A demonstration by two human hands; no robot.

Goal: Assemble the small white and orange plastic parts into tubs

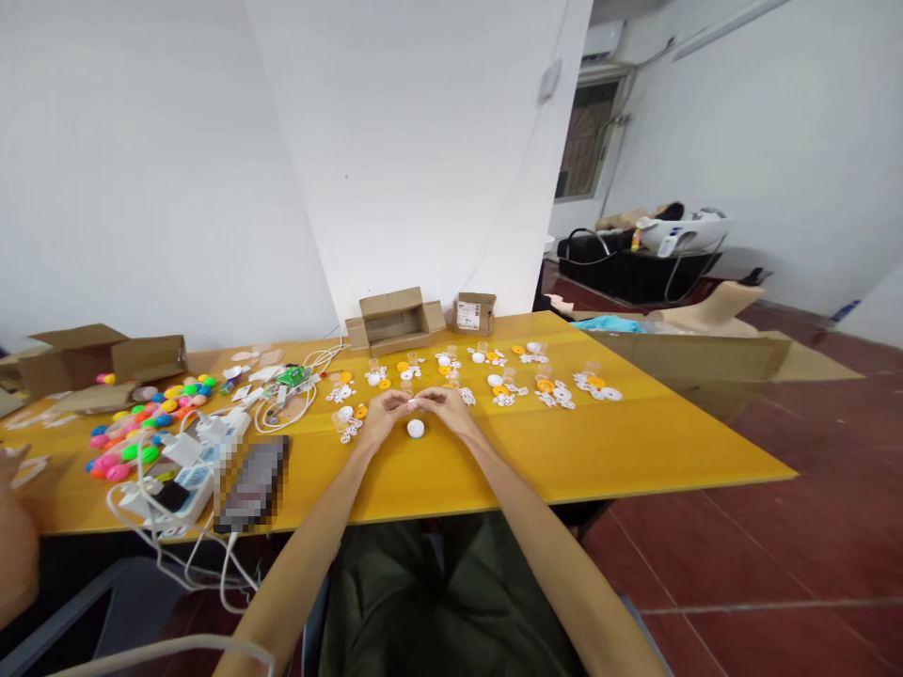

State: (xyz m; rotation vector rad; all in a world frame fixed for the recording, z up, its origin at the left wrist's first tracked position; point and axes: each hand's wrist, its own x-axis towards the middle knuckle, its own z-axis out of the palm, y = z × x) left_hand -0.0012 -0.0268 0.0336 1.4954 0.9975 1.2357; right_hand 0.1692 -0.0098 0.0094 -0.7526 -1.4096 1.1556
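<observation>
My left hand [385, 414] and my right hand [444, 406] meet over the yellow table [564, 451], fingers pinched together on a small white piece [412, 404] held between them. Just below the hands a white round cap [416, 429] lies on the table. Small white and orange parts [502, 385] with little clear cups are spread in groups beyond the hands.
Open cardboard boxes [393, 320] stand at the table's far edge and at the left [85, 357]. Bright plastic balls [141, 423], a power strip with white cables [190, 470] and a blurred-out phone [250, 481] lie at the left. Another person's arm [18, 545] shows at the left edge.
</observation>
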